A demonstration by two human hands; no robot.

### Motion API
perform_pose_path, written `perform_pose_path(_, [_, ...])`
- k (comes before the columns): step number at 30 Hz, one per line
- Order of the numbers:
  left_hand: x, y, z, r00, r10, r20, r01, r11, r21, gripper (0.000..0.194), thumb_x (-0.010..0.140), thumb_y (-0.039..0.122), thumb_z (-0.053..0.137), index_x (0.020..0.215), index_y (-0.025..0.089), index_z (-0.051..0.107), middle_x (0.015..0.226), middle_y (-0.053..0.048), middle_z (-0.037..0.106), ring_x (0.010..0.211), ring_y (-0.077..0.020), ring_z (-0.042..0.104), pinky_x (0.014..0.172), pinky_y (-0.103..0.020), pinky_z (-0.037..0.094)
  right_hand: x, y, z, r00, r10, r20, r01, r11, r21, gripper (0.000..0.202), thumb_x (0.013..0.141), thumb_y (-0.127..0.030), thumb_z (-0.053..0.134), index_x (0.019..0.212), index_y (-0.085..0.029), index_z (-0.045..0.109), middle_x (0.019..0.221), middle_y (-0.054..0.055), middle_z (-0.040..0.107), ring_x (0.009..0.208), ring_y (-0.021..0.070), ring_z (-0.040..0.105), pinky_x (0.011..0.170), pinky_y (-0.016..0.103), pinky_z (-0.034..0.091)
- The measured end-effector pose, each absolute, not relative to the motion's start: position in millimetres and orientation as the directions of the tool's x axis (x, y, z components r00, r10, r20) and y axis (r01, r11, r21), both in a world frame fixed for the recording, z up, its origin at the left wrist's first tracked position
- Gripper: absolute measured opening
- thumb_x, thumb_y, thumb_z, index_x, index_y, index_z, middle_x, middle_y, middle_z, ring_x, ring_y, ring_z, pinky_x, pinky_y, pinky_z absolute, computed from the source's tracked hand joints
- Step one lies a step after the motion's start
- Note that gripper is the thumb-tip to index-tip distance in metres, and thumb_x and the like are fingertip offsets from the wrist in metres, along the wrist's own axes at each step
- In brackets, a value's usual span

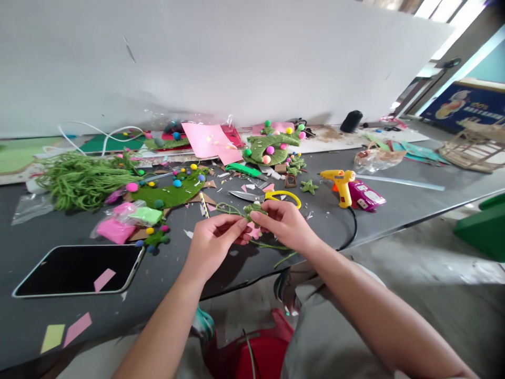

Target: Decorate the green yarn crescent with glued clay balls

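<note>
In the middle of the head view, my left hand [216, 239] and my right hand [287, 223] meet above the table's front edge. Between their fingertips is a small pink star [254, 230], partly wrapped in green yarn [254, 209]. Both hands are closed in a pinch on it, and the fingers hide part of the star. Loose yarn strands trail to the left and down to the right. Just beyond the fingers lie scissors [283, 197] with yellow handles. A finished-looking green yarn star [309, 186] rests farther right.
A yellow glue gun [342, 184] with a black cord lies at right, by a purple packet [366, 196]. At left are a heap of green yarn [84, 179], a pompom-dotted green crescent [169, 193] and a phone [81, 269]. A white board [221, 63] stands behind; paper scraps litter the table.
</note>
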State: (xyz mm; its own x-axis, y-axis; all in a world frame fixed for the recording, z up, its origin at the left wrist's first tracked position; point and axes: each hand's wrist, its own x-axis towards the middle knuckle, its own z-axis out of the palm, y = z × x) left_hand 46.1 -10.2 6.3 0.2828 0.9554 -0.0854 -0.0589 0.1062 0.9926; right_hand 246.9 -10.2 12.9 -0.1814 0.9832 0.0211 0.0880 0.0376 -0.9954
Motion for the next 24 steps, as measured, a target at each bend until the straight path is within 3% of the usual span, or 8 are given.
perform_pose_path(5, [46.2,-9.5,8.6,0.266,0.960,-0.090,-0.093,0.119,0.989,0.031,0.083,0.049,0.088,0.093,0.020,0.084,0.088,-0.007,0.084,0.077,-0.0223,0.080,0.077,-0.032,0.068,252.6,-9.0,17.9,-0.266,0.964,0.026,0.051,0.041,-0.998,0.052,0.088,-0.068,0.075,0.076,-0.018,0.065,0.070,0.000,0.065,0.064,0.0137,0.062,0.062,0.027,0.048])
perform_pose_path(16, [48.7,-5.8,0.4,0.249,0.967,-0.058,-0.122,0.091,0.988,0.035,0.080,0.049,0.091,0.091,0.016,0.084,0.082,-0.007,0.083,0.070,-0.0203,0.079,0.070,-0.029,0.067,250.4,-5.5,10.3,-0.195,0.977,0.080,0.142,0.109,-0.984,0.051,0.091,-0.063,0.074,0.071,-0.019,0.058,0.063,-0.003,0.055,0.059,0.0111,0.053,0.057,0.025,0.040])
perform_pose_path(20, [47.5,-2.7,-1.9,0.228,0.972,-0.061,-0.178,0.104,0.978,0.033,0.079,0.047,0.092,0.090,0.017,0.084,0.080,-0.006,0.083,0.069,-0.0182,0.078,0.070,-0.027,0.067,253.2,-6.0,18.4,-0.309,0.950,0.036,0.040,0.051,-0.998,0.050,0.087,-0.064,0.078,0.080,-0.017,0.064,0.072,0.001,0.064,0.065,0.0140,0.062,0.063,0.026,0.049])
perform_pose_path(24, [46.7,-2.6,-1.0,0.219,0.974,-0.055,-0.186,0.097,0.978,0.033,0.079,0.047,0.092,0.090,0.017,0.084,0.080,-0.006,0.083,0.069,-0.0183,0.078,0.070,-0.028,0.067,252.5,-4.8,19.0,-0.243,0.970,0.024,0.031,0.033,-0.999,0.049,0.083,-0.062,0.082,0.083,-0.016,0.067,0.071,-0.001,0.062,0.062,0.0118,0.058,0.061,0.025,0.046])
